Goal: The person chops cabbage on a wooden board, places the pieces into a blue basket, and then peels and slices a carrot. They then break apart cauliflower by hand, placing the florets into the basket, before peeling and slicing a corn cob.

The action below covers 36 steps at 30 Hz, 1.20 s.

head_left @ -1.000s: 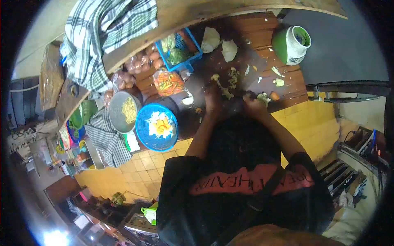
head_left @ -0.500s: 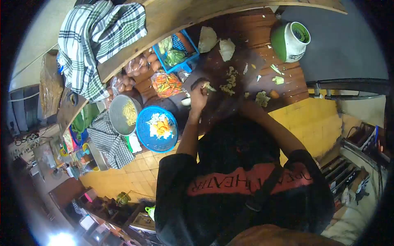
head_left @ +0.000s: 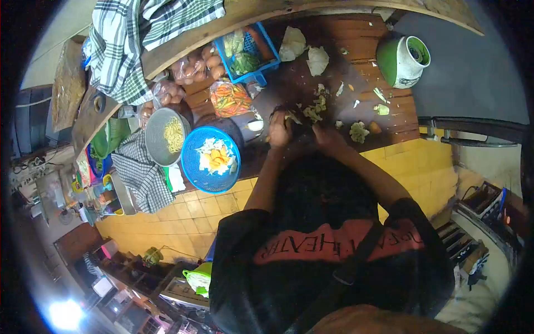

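My left hand (head_left: 280, 132) is closed around a pale green vegetable piece (head_left: 291, 117) over the dark work surface. A short way to the right, my right hand (head_left: 327, 137) has its fingers curled in; what they hold is too dark to make out. Just beyond both hands lies a loose pile of chopped pale vegetable bits (head_left: 315, 109). A white piece of vegetable (head_left: 255, 126) rests left of my left hand. Right of my right hand sits a yellowish-green leafy clump (head_left: 359, 132) with a small brownish-orange piece (head_left: 374, 128) touching it.
On the left stand a blue colander (head_left: 190, 177) with cut vegetables and a grey bowl (head_left: 151, 138) of noodles. A bag of chillies (head_left: 230, 99), bagged eggs (head_left: 189, 70) and a blue basket (head_left: 257, 77) are behind. A green-white container (head_left: 396, 62) stands back right. A wooden beam (head_left: 278, 14) crosses above.
My right hand has come forward and left, out from beside my body, close to my left hand. My left hand still grips the vegetable piece. The whole view has shifted slightly.
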Each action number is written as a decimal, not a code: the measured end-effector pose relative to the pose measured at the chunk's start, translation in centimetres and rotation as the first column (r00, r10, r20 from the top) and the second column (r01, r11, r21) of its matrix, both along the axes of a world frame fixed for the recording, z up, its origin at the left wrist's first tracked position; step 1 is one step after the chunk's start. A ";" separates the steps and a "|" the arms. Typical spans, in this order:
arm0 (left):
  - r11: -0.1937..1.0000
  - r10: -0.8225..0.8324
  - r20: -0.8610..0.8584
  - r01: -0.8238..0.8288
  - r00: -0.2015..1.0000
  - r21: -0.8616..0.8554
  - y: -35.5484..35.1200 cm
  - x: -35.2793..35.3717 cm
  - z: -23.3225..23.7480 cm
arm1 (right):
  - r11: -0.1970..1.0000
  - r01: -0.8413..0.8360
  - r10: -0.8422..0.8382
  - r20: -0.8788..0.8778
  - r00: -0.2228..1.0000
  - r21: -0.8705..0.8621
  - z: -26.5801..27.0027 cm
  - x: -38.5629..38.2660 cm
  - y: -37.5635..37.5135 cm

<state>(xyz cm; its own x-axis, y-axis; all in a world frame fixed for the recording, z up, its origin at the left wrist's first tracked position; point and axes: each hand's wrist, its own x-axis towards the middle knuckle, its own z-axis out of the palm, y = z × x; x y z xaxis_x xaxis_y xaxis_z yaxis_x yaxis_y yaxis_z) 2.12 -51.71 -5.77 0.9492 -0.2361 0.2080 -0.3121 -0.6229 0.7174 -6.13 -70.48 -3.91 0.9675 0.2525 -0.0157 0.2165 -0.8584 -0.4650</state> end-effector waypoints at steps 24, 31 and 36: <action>0.991 -0.048 0.146 0.065 0.988 -0.113 0.7 0.2 -3.8 | 0.993 0.115 -0.096 -0.603 0.792 -0.007 -0.7 0.6 0.7; 0.996 0.041 0.079 -0.034 0.996 -0.084 0.5 -1.1 -2.2 | 0.994 -0.069 0.028 -0.434 0.900 -0.079 0.6 0.0 -1.4; 0.994 0.060 0.233 -0.037 0.971 -0.099 0.7 -1.1 -2.1 | 0.998 -0.057 0.062 -0.201 0.978 0.032 -1.3 0.0 -0.2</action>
<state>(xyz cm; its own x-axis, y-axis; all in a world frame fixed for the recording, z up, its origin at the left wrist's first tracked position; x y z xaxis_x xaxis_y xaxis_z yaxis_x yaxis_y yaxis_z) 1.05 -51.03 -7.90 0.8806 -0.1600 0.4461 -0.4503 -0.5757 0.6825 -6.12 -70.66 -5.23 0.9282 0.3124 -0.2021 0.1660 -0.8338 -0.5265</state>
